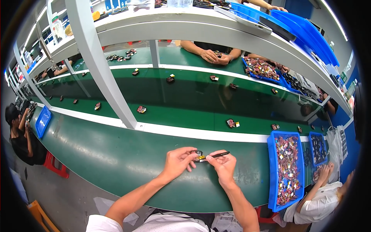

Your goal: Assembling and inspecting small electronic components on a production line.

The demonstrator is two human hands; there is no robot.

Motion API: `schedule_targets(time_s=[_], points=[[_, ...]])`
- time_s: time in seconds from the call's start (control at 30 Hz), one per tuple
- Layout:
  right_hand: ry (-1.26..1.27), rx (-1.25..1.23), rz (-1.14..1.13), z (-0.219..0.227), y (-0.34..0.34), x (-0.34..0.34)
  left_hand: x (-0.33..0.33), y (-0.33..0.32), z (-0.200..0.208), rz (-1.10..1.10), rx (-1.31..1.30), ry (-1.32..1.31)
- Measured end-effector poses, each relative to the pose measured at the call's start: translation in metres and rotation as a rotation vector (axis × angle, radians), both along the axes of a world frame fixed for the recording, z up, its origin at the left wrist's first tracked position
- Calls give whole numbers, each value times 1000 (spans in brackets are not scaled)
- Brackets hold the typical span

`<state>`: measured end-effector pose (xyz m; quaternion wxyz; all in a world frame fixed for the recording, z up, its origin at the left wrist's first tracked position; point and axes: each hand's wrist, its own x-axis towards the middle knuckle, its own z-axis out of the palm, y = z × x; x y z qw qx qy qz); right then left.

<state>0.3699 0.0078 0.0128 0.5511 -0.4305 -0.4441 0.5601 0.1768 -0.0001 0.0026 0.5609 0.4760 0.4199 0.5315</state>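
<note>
My left hand [178, 161] and my right hand [222, 164] meet over the green workbench [116, 154]. Between them I hold a small dark part with a yellow piece [199, 156]; my left fingers pinch it. My right hand also holds a thin black tool [221, 154] that points to the right, its near end by the part. Both forearms come up from the lower edge.
A blue tray [272, 170] full of small mixed parts lies to my right, another blue tray [317, 149] beyond it. Small dark parts [142, 109] ride on the green conveyor belt [185, 100]. Other people sit opposite, at left and at lower right. White frame posts [101, 65] rise ahead.
</note>
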Motion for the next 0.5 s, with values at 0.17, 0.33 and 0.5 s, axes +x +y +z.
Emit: schedule_targets(time_s=[0.17, 0.33, 0.5], points=[[29, -1, 6, 2, -1, 0, 1, -1, 1, 9, -22, 35], [44, 22, 9, 4, -2, -2, 0, 2, -3, -29, -49, -43], [-93, 146, -5, 2, -6, -1, -3, 4, -7, -104, -68, -105]])
